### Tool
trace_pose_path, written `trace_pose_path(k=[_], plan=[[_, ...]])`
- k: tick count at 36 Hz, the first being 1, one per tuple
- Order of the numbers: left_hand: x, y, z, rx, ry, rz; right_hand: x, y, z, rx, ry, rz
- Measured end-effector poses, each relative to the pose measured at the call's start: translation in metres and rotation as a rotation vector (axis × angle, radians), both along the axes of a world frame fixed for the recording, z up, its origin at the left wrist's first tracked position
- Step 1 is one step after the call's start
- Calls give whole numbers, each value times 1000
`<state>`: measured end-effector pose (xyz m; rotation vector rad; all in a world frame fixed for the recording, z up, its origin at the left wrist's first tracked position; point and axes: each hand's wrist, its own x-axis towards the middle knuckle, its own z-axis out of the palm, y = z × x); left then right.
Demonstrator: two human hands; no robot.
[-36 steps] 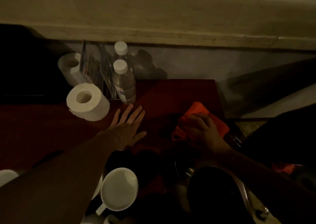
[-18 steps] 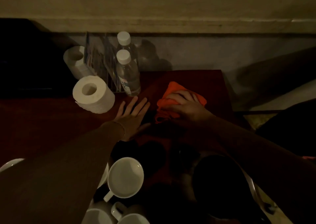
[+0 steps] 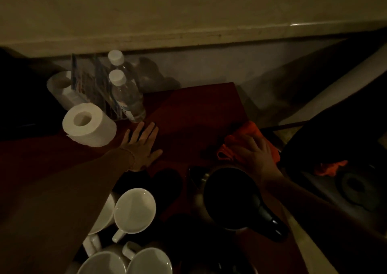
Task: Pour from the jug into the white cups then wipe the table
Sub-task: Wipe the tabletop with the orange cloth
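Since half a second ago: cloth (image 3: 249,143) swept from mid-table, near the bottles, back to the right edge under the right hand (image 3: 256,154); left hand (image 3: 142,146) unmoved.

Far left: two paper rolls, the nearer roll (image 3: 89,125) lying on its side just beside the left hand. Behind it, a clear holder and two capped water bottles (image 3: 126,98) against the wall.

Left hand: flat on the dark red table (image 3: 194,110), fingers straight and slightly spread, pressing down as a brace, gripping nothing.

Below it: white cups (image 3: 135,210) clustered at the near edge, partly under the left forearm. Contents too dim to read, so pouring judged done only from the wiping under way.

Centre right: dark jug (image 3: 228,198) standing upright, handle pointing toward the lower right, just in front of the right wrist.

Right: orange cloth, bunched and crumpled, bright against the table, pinned beneath the right hand, fingers spread over it and pressing, not pinching. Lies at the table's right edge, beyond the jug, well apart from the left hand. No clear long axis to the bunch. Right hand plainly the nearer one, already on it.

Open stretch of table between the two hands, to the left of the cloth; next stroke likely leftward across it, with jug and bottles close enough to knock.
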<state>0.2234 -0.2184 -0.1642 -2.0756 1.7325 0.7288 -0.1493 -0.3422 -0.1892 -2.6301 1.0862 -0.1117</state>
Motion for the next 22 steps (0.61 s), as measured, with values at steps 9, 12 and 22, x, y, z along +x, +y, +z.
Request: trace_pose_path(k=[9,12,22], plan=[[-8,-5,2,-39,34,50,18,7,15,-3,56,-36],[-13,-5,4,-67,53,75,36,1,13,-59,51,-83],[-30,-4,11,-31,9,9,90,-15,25,68,-61,-136]])
